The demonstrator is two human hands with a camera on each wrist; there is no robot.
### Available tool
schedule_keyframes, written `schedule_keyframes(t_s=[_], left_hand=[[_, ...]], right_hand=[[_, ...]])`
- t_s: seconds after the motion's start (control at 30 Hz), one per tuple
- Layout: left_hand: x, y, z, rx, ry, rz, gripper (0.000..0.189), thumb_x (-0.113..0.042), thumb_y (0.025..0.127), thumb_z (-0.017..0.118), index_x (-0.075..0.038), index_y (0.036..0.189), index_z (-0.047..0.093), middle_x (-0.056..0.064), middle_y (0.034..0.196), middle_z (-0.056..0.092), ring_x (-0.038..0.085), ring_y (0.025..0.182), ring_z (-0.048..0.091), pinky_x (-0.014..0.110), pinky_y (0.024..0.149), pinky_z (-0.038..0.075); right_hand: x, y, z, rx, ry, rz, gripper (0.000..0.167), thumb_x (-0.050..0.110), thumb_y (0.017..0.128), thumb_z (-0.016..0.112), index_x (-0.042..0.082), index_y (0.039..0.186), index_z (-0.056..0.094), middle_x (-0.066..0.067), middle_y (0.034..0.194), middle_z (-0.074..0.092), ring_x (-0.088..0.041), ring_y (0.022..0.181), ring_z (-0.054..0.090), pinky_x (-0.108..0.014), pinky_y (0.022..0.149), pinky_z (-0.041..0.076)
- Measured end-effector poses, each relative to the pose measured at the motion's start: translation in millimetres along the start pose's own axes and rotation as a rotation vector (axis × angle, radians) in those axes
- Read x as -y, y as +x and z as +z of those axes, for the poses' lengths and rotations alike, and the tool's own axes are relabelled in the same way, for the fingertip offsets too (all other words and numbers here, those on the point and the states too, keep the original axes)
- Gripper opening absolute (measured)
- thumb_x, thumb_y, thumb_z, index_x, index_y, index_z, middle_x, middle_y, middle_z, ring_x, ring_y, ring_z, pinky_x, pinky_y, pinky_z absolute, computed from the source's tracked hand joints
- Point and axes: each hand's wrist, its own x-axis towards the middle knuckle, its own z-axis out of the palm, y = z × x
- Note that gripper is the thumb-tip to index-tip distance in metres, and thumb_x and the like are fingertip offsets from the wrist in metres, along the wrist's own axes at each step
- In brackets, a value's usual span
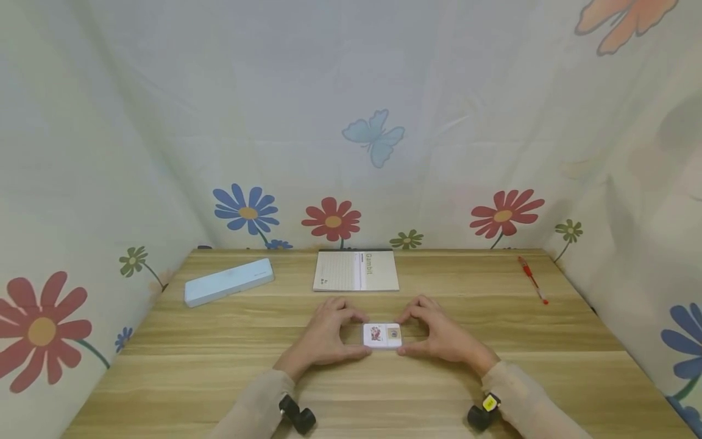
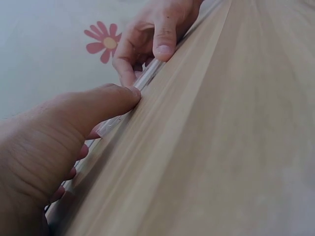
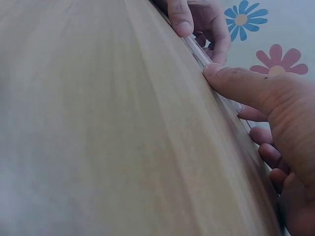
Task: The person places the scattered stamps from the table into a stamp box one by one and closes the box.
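A small flat white case (image 1: 382, 336) with a reddish picture and a tan printed square lies on the wooden table, near its middle. My left hand (image 1: 333, 334) holds its left end between thumb and fingers, the thumb at the near edge. At the opposite end my right hand (image 1: 440, 334) pinches it the same way. In the left wrist view the case's thin, clear-looking edge (image 2: 149, 73) runs between the two thumbs. The right wrist view shows my right thumb (image 3: 231, 82) against that edge, with the case low on the tabletop. Its underside is hidden.
Behind the hands lies a notebook (image 1: 334, 271) marked "Gambit". A light blue oblong box (image 1: 229, 283) sits at the back left, and a red pen (image 1: 529, 277) at the back right. A flowered curtain (image 1: 285, 122) encloses the table's (image 1: 378, 390) back and sides.
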Motion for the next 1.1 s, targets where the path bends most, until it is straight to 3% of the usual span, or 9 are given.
schedule_keyframes(t_s=[1.1], left_hand=[[0.3, -1.3, 3.6, -0.007, 0.005, -0.001, 0.058, -0.063, 0.079, 0.095, -0.03, 0.125, 0.08, -0.011, 0.116, 0.063, 0.011, 0.11, 0.049, 0.044, 0.103, 0.043]], right_hand=[[-3.2, -0.5, 3.2, 0.008, -0.017, 0.018, 0.054, 0.051, 0.082, 0.099, 0.032, 0.126, 0.074, 0.01, 0.132, 0.058, -0.02, 0.131, 0.051, -0.058, 0.116, 0.043]])
